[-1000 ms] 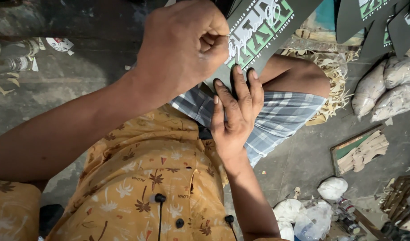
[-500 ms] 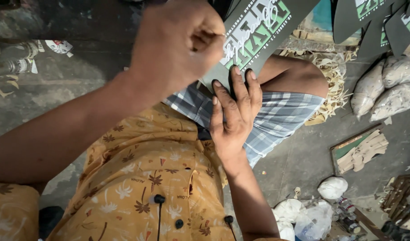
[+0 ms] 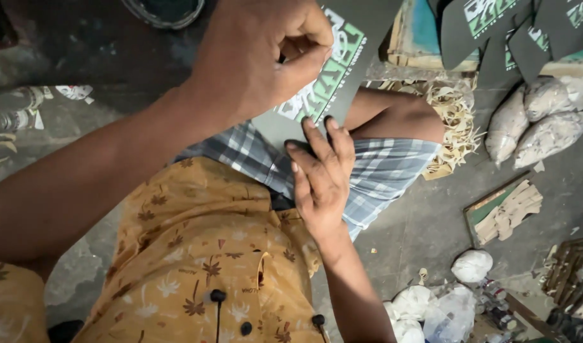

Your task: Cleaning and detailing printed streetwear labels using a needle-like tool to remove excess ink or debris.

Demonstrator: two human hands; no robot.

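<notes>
Over the lap, left hand (image 3: 266,57) pinched on printed dark sheet (image 3: 342,57), right hand (image 3: 323,178) flat on it, white bags (image 3: 545,114) beyond

A printed sheet (image 3: 329,82) lies on the person's lap under the right hand (image 3: 323,178), the left hand (image 3: 259,57) above it, filled bags (image 3: 539,117) on the floor (image 3: 424,222) to the right.

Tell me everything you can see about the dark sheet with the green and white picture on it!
The dark sheet is flat, thin and dark grey, maybe foam or rubber, with a bold green and white design printed on top. It rests tilted over the person's lap, on the blue checked cloth. The right hand presses flat on its near edge, fingers spread. The left hand, closed into a pinch, hovers over it and hides part of the print. Its far end runs out of view.
</notes>
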